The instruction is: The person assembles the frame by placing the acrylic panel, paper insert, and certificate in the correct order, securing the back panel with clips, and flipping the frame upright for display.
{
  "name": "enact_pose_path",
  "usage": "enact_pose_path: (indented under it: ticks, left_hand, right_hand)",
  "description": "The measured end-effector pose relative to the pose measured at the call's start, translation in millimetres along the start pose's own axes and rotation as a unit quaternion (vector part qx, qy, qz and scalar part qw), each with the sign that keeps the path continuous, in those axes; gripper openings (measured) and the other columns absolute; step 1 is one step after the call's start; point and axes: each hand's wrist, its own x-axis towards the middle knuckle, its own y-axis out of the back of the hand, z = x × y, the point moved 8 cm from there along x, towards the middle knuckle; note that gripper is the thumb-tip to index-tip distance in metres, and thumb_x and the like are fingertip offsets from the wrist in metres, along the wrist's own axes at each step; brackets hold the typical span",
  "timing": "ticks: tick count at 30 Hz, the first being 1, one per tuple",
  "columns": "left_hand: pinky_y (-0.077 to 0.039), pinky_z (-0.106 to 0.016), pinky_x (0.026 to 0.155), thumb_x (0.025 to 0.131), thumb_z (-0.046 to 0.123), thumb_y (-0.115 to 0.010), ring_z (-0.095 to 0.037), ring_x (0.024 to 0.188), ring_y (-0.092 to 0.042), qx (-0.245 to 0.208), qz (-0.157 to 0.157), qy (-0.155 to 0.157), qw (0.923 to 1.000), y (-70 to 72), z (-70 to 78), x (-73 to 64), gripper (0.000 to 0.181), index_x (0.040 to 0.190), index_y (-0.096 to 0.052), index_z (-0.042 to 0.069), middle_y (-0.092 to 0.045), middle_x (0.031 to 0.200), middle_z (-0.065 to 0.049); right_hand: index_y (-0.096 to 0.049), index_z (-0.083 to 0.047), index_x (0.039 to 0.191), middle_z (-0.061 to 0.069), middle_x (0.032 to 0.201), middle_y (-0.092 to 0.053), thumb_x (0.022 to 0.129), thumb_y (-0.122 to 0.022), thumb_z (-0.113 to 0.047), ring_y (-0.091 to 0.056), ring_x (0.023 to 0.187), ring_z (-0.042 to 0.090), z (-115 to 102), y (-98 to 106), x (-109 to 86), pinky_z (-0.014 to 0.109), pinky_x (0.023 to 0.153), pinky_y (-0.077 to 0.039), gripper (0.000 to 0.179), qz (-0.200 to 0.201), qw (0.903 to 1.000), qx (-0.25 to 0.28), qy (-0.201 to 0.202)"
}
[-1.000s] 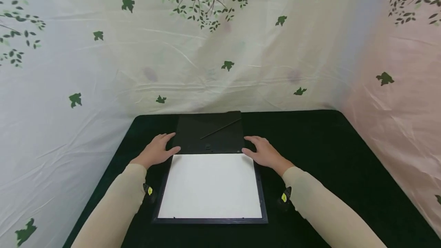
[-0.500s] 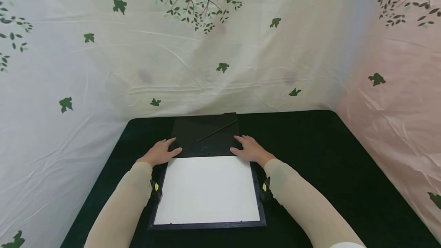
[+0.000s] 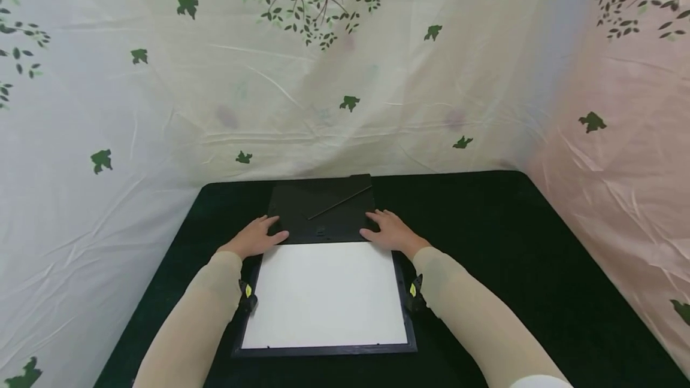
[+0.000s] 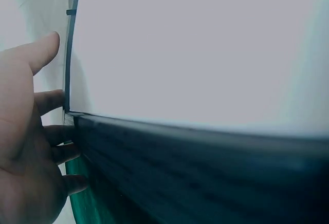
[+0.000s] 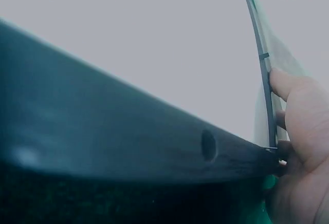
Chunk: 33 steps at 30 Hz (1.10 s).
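Head view shows a dark frame (image 3: 326,351) lying flat on a dark green table (image 3: 463,226), with a big white sheet (image 3: 323,295) inside it. At the frame's far side is a black board (image 3: 293,202), with a thin dark line (image 3: 339,202) slanting across it. Left hand (image 3: 256,237) and right hand (image 3: 396,234) are at the two far corners of the frame, one on each side, where the board begins. Both hands have their fingers spread, with the thumbs apart from them. I cannot tell how hard the fingers touch. In the right wrist view, a small round mark (image 5: 208,146) shows on the frame's side. Behind the table hangs a pale cloth (image 3: 302,124) with green leaves on it.
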Motion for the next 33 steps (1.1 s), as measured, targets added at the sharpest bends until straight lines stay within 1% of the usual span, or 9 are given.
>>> enact_pose_path:
  ticks: [5, 8, 12, 18, 22, 27, 29, 31, 33]
  left_hand:
    - [-0.018, -0.063, 0.109, 0.092, 0.063, -0.047, -0.045, 0.142, -0.015, -0.032, -0.008, 0.004, 0.9995, 2.6, 1.3, -1.5, 0.084, 0.151, -0.03, 0.007, -0.019, 0.155, -0.026]
    - [-0.018, -0.062, 0.109, 0.092, 0.063, -0.047, -0.045, 0.142, -0.015, -0.051, -0.008, 0.0, 0.9987, 4.2, 1.4, -2.9, 0.083, 0.151, -0.03, 0.006, -0.019, 0.155, -0.026]
    - [-0.018, -0.062, 0.109, 0.094, 0.058, -0.048, -0.044, 0.141, -0.016, -0.069, 0.002, -0.009, 0.9976, 7.6, 1.4, -4.6, 0.079, 0.15, -0.031, 0.005, -0.019, 0.155, -0.025]
    - [-0.019, -0.062, 0.109, 0.095, 0.054, -0.049, -0.044, 0.141, -0.018, -0.069, 0.016, -0.014, 0.9974, 12.6, 3.0, -8.4, 0.075, 0.149, -0.032, 0.004, -0.021, 0.154, -0.026]
    - [-0.024, -0.06, 0.108, 0.096, 0.048, -0.053, -0.044, 0.139, -0.026, -0.081, 0.03, -0.025, 0.996, 16.2, 7.3, -13.0, 0.072, 0.149, -0.032, 0.005, -0.024, 0.154, -0.025]
    - [-0.034, -0.057, 0.103, 0.095, 0.044, -0.056, -0.041, 0.13, -0.041, -0.101, 0.058, -0.035, 0.9926, 18.9, 10.6, -19.2, 0.069, 0.148, -0.034, 0.005, -0.034, 0.15, -0.022]
    - [-0.038, -0.056, 0.1, 0.095, 0.042, -0.057, -0.04, 0.127, -0.045, -0.112, 0.066, -0.032, 0.991, 19.0, 11.4, -22.0, 0.066, 0.147, -0.036, 0.005, -0.038, 0.147, -0.022]
    - [-0.041, -0.055, 0.098, 0.096, 0.038, -0.058, -0.039, 0.125, -0.047, -0.134, 0.071, -0.023, 0.9882, 18.8, 11.2, -24.9, 0.062, 0.146, -0.039, 0.006, -0.041, 0.145, -0.022]
    - [-0.043, -0.054, 0.097, 0.096, 0.032, -0.059, -0.038, 0.124, -0.047, -0.155, 0.076, -0.013, 0.9848, 18.4, 10.4, -27.7, 0.057, 0.144, -0.041, 0.007, -0.043, 0.144, -0.021]
  right_hand:
    - [-0.034, -0.022, 0.151, 0.01, 0.158, -0.023, 0.093, -0.055, -0.052, -0.014, 0.145, 0.033, -1.2, -0.2, 1.6, 0.057, 0.111, -0.02, 0.068, -0.002, 0.9997, 0.024, 0.002]
    - [-0.034, -0.023, 0.151, 0.01, 0.158, -0.023, 0.093, -0.055, -0.052, -0.016, 0.145, 0.032, -0.6, -0.8, 2.7, 0.057, 0.111, -0.022, 0.068, -0.002, 0.9989, 0.047, -0.002]
    - [-0.036, -0.024, 0.15, 0.011, 0.158, -0.022, 0.093, -0.056, -0.052, -0.019, 0.144, 0.034, 0.0, 0.6, 3.3, 0.057, 0.11, -0.024, 0.067, 0.005, 0.9967, 0.08, -0.007]
    - [-0.038, -0.025, 0.149, 0.009, 0.158, -0.022, 0.095, -0.055, -0.049, -0.021, 0.143, 0.035, -0.6, 5.6, 1.9, 0.057, 0.108, -0.027, 0.062, 0.023, 0.9928, 0.117, -0.014]
    - [-0.041, -0.022, 0.147, 0.006, 0.158, -0.023, 0.098, -0.052, -0.043, -0.022, 0.143, 0.033, -0.6, 11.6, -2.8, 0.055, 0.109, -0.028, 0.054, 0.043, 0.986, 0.161, -0.01]
    - [-0.042, -0.019, 0.146, 0.004, 0.157, -0.025, 0.1, -0.05, -0.037, -0.027, 0.141, 0.031, 5.3, 15.4, -9.5, 0.052, 0.106, -0.033, 0.051, 0.062, 0.9694, 0.237, -0.017]
    - [-0.043, -0.017, 0.145, 0.006, 0.156, -0.028, 0.1, -0.052, -0.034, -0.032, 0.139, 0.031, 8.5, 16.3, -11.9, 0.052, 0.105, -0.035, 0.049, 0.068, 0.9595, 0.272, -0.024]
    - [-0.045, -0.015, 0.144, 0.008, 0.153, -0.032, 0.1, -0.053, -0.028, -0.037, 0.135, 0.031, 11.7, 16.9, -13.4, 0.051, 0.105, -0.036, 0.047, 0.075, 0.9464, 0.312, -0.034]
    - [-0.045, -0.012, 0.143, 0.011, 0.151, -0.034, 0.099, -0.054, -0.019, -0.042, 0.132, 0.032, 14.6, 16.8, -13.0, 0.049, 0.104, -0.038, 0.045, 0.08, 0.9275, 0.363, -0.043]
